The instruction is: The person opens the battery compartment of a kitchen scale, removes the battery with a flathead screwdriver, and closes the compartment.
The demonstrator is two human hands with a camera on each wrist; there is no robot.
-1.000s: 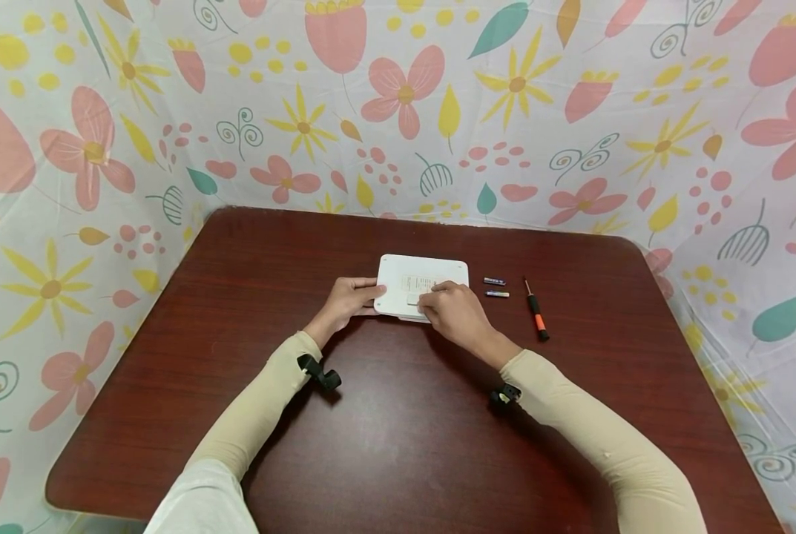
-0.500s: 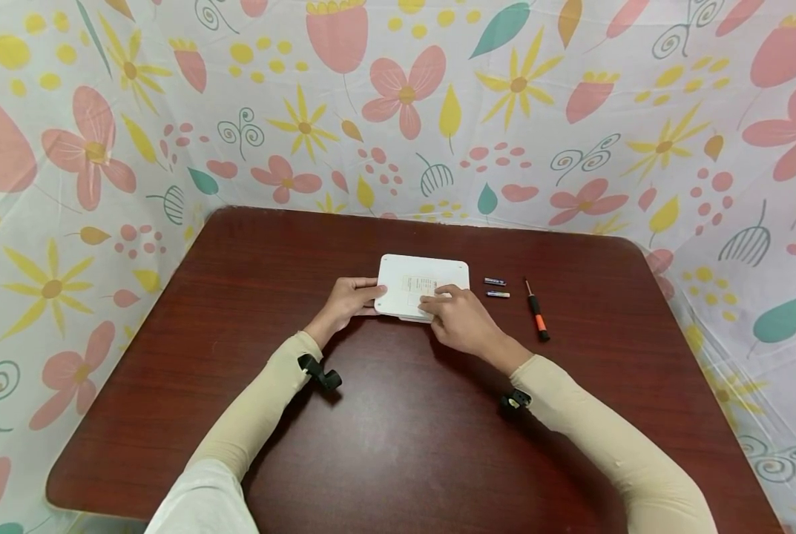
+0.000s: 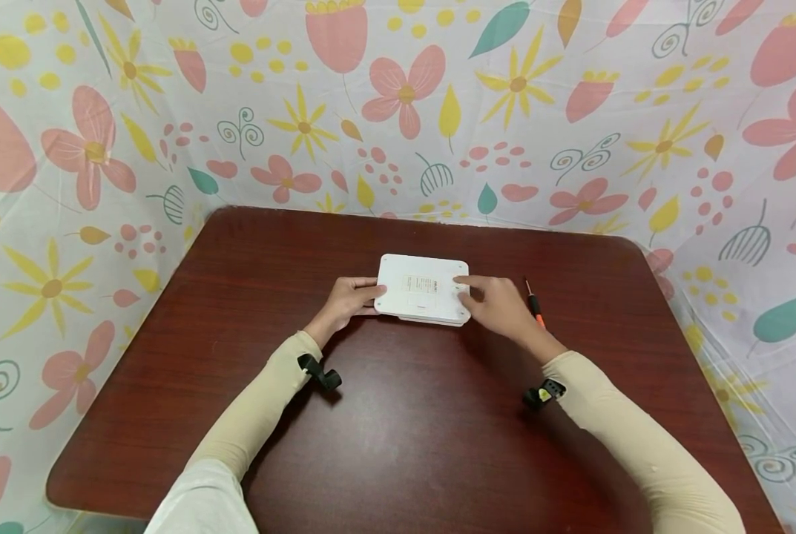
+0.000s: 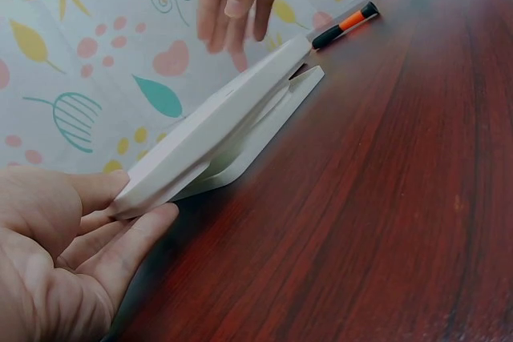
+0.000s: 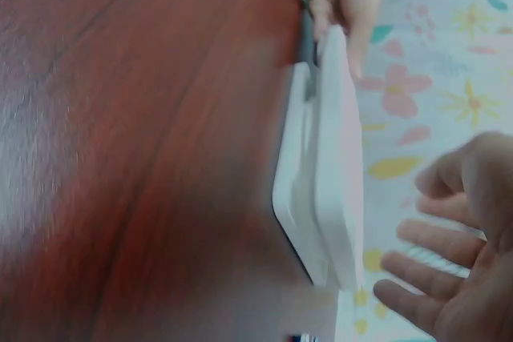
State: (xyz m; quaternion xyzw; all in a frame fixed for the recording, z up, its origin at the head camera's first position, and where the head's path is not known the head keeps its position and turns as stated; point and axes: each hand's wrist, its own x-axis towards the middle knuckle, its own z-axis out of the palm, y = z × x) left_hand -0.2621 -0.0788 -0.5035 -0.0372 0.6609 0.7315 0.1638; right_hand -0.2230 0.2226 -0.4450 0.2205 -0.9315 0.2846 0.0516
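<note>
A white flat device (image 3: 411, 276), its printed label and small battery cover (image 3: 421, 302) facing up, lies on the table. My left hand (image 3: 347, 300) grips its left edge, thumb on top and fingers beneath. In the left wrist view, the device (image 4: 216, 122) shows a thicker upper slab over a thinner plate with a gap between them. My right hand (image 3: 501, 305) is at the right edge in the head view. Seen from the right wrist, that hand (image 5: 465, 238) hovers apart from the device (image 5: 341, 158), fingers spread, holding nothing.
A screwdriver (image 3: 534, 304) with a black and orange handle lies right of the device, partly behind my right hand. The batteries are hidden in the head view; an end of one battery (image 5: 303, 338) shows in the right wrist view. A patterned curtain (image 3: 404, 111) surrounds the table (image 3: 291, 252).
My right hand has left the battery cover, which now lies flush, and moved right toward the device's right edge, covering the batteries. The left hand and device have stayed put.
</note>
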